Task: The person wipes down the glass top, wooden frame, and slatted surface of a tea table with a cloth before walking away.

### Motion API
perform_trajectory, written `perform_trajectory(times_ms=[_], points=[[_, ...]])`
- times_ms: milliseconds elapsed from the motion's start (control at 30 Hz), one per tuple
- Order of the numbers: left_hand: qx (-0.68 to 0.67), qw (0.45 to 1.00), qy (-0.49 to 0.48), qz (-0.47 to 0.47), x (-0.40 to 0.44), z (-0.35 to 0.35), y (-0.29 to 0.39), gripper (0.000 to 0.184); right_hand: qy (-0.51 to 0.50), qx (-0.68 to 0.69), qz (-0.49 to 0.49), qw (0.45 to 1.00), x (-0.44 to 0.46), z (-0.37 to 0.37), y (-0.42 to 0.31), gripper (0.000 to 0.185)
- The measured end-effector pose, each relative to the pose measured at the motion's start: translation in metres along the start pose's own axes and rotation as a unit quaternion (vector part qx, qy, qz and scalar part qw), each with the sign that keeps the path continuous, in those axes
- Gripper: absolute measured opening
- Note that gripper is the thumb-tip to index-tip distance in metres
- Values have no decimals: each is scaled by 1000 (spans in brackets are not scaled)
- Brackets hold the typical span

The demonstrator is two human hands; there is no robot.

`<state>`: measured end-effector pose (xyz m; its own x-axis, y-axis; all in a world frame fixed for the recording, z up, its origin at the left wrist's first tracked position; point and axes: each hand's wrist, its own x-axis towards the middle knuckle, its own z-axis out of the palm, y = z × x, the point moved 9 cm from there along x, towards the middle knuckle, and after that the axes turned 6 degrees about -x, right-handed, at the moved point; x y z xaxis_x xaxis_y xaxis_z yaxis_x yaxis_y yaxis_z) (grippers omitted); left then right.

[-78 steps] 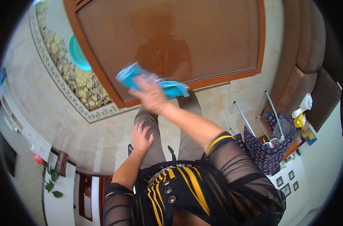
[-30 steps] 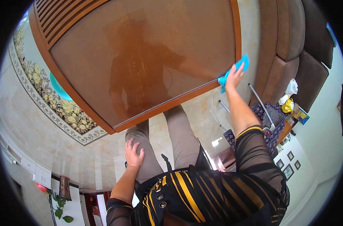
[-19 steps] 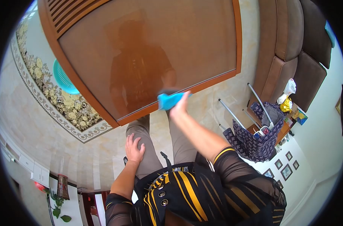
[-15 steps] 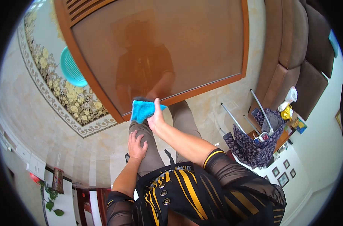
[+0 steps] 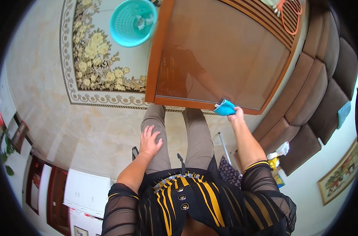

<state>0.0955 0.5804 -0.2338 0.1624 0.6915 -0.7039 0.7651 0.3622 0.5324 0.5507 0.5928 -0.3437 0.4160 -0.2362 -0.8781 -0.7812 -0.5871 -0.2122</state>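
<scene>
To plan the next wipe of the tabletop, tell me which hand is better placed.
The right hand, I'd say: it holds the blue cloth at the table's near edge, while the left hand rests on a thigh.

Right hand (image 5: pixel 237 114) gripping a blue cloth (image 5: pixel 225 108) at the near edge of a glass-topped wooden coffee table (image 5: pixel 222 55), left hand (image 5: pixel 150 141) resting on the left thigh (image 5: pixel 155 124), turquoise plastic basket (image 5: pixel 124 29) beside the table, brown sofa (image 5: pixel 301 94) on the right, orange cable (image 5: pixel 290 29) on the slatted tabletop section.

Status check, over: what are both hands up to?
Right hand: gripping blue cloth at table's near edge. Left hand: resting on left thigh, holding nothing. Nothing seen blocking the cloth.
</scene>
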Motion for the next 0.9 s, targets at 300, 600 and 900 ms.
perform_trajectory(times_ms=[300,600,900], points=[[-87,993,82,-26,-25,12,-21,32,-202,-98,166,960,-147,184,216,33],[-189,966,152,-94,-55,32,-41,31,-503,-601,-95,614,-330,332,179,60],[-230,940,211,-140,-69,39,-67,30,-129,-493,-732,-452,-303,488,134,47]])
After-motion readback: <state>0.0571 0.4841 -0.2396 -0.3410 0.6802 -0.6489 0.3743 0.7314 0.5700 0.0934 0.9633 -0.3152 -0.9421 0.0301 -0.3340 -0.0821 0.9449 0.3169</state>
